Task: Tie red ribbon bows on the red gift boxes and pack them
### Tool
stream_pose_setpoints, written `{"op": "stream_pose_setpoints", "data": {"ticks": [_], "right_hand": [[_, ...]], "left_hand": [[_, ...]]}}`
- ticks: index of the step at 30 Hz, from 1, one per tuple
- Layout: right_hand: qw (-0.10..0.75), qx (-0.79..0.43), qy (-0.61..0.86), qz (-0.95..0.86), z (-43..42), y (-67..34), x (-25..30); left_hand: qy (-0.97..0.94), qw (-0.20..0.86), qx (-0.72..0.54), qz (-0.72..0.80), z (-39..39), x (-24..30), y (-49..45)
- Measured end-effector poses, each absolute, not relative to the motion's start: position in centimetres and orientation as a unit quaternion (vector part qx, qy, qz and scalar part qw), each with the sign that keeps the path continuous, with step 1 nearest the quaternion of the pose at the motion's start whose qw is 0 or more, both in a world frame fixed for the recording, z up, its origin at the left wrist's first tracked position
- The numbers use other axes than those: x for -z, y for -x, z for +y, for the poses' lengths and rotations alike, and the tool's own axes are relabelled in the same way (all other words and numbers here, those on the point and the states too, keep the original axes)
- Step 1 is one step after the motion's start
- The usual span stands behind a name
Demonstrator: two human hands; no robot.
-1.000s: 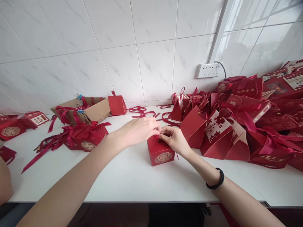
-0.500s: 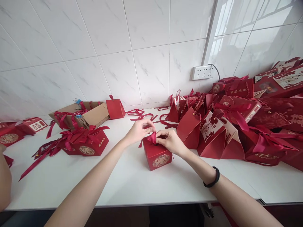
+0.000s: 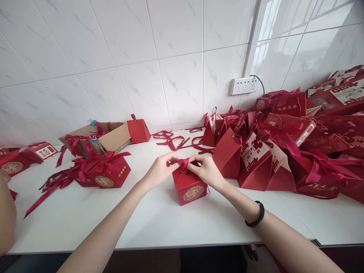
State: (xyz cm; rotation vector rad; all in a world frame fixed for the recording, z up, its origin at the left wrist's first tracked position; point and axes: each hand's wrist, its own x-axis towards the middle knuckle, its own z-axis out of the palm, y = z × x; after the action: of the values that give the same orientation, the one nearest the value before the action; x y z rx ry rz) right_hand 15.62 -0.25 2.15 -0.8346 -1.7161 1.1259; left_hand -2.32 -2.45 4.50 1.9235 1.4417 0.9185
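Observation:
A small red gift box [image 3: 190,188] with a gold emblem stands on the white table [image 3: 159,220], near its middle. A red ribbon [image 3: 183,163] sits on top of the box. My left hand [image 3: 159,169] pinches the ribbon from the left. My right hand [image 3: 207,169] pinches it from the right, with a black band on that wrist. Both hands rest at the box's top edge.
Tied red boxes with ribbons [image 3: 104,170] lie at left, behind them an open cardboard box [image 3: 110,136]. Loose ribbons [image 3: 173,142] lie near the wall. A big heap of red boxes and bags [image 3: 287,148] fills the right. Another person's arm [image 3: 5,216] shows at far left.
Both hands went from covering the box top to lifting the ribbon ends; now they pinch a ribbon knot between them, lower and closer to the box.

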Motion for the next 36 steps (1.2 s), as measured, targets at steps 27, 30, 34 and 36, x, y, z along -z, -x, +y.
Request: {"op": "stream_pose_setpoints", "data": {"ticks": [27, 30, 34, 36], "right_hand": [[0.423, -0.371, 0.313, -0.765, 0.2, -17.2, -2.2], [0.425, -0.329, 0.304, -0.787, 0.0, -17.5, -2.4], [0.402, -0.259, 0.257, -0.840, -0.1, -18.0, -3.2], [0.385, -0.249, 0.249, -0.853, -0.1, -18.2, -3.3]], "left_hand": [[-0.580, 0.478, -0.413, 0.514, -3.9, -3.3, 0.0], [-0.572, 0.443, -0.439, 0.532, -4.0, -2.9, -0.1], [-0.548, 0.453, -0.472, 0.521, -4.3, -2.6, 0.0], [-0.544, 0.458, -0.473, 0.520, -4.4, -2.6, 0.0]]}}
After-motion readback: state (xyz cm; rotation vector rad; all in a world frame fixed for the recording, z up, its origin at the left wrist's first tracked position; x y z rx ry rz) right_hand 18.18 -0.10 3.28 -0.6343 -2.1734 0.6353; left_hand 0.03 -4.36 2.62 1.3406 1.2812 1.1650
